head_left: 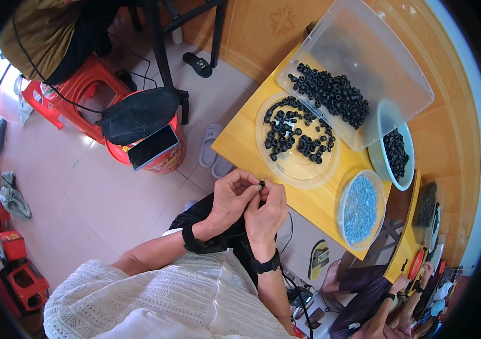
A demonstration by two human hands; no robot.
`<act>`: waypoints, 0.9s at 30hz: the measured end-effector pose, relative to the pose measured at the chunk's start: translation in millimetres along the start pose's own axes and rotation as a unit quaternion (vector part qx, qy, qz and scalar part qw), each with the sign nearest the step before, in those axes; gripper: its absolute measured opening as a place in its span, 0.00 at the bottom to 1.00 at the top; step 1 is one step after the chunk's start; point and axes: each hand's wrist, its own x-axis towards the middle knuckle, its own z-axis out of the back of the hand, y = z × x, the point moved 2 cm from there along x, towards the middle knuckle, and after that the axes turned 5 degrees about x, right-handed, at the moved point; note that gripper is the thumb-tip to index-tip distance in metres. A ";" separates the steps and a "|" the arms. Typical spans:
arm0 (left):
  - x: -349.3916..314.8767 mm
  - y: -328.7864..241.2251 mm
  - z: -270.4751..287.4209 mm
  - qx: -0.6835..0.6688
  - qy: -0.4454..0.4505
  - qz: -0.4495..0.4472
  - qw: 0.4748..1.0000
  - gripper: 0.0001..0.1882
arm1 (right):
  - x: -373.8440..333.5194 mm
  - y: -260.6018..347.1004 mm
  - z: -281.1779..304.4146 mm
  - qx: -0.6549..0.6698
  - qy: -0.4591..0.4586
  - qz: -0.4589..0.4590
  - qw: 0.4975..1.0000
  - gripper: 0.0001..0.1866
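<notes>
My left hand [232, 199] and my right hand [267, 210] meet over my lap, fingertips pinched together on one small black ring [261, 183]. Both wrists wear black bands. Just beyond my hands lies a round clear lid [295, 167] on the yellow table [239, 135], scattered with several black rings. A clear plastic bin [364, 51] further back holds a heap of the same black rings. A round lid [360, 209] to the right carries small blue pieces. A pale green bowl [380, 155] holds more black rings.
A red bucket [164, 161] with a black bag and a phone [153, 146] on top stands on the floor to the left. Red plastic stools sit further left. Slippers lie by the table. Another person sits at the lower right.
</notes>
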 end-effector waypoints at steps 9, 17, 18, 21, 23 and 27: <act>3.8 -6.1 0.1 0.002 0.053 0.052 0.997 0.10 | 1.6 -10.8 12.0 0.015 -0.021 0.031 0.999 0.15; 1.6 -6.8 3.8 0.130 0.162 0.128 0.970 0.13 | 1.5 -1.9 28.1 -0.073 0.057 0.089 0.992 0.17; 1.2 -7.0 2.9 0.133 0.157 0.130 0.970 0.12 | 0.6 -1.6 28.1 -0.077 0.058 0.090 0.991 0.18; -0.3 -8.6 -2.4 0.132 0.137 0.133 0.973 0.12 | -2.6 -2.2 26.6 -0.092 0.058 0.092 0.990 0.21; -2.2 -11.6 -5.5 0.118 0.116 0.129 0.978 0.11 | -3.1 -1.0 25.3 -0.096 0.052 0.095 0.989 0.22; -3.9 -9.5 -6.2 0.098 0.101 0.108 0.984 0.11 | -3.5 -3.4 22.1 -0.096 0.041 0.103 0.989 0.23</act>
